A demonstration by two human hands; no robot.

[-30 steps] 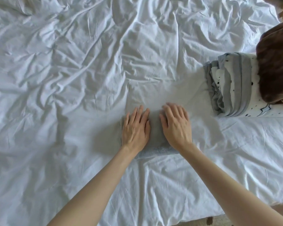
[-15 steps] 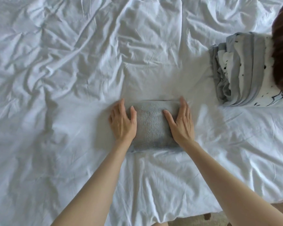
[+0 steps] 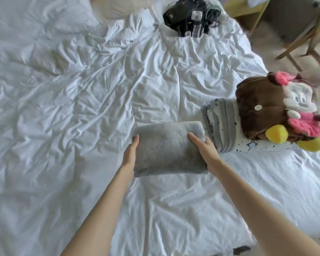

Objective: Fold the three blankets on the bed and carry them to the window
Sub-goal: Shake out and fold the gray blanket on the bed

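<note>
Grey blanket (image 3: 166, 148) between left hand (image 3: 130, 157) and right hand (image 3: 206, 153), each grip snug around it.

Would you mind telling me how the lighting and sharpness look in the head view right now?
Head view: soft, even daylight, no glare; a faint shadow on the sheet below the grey blanket; the brown plush blanket at the right edge is smeared with blur; wide-angle distortion bends the frame's margins.

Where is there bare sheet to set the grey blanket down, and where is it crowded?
Bare sheet spreads left of the grey blanket, and between it and the black cable pile. Crowded right: the striped blanket under the brown plush blanket.
</note>
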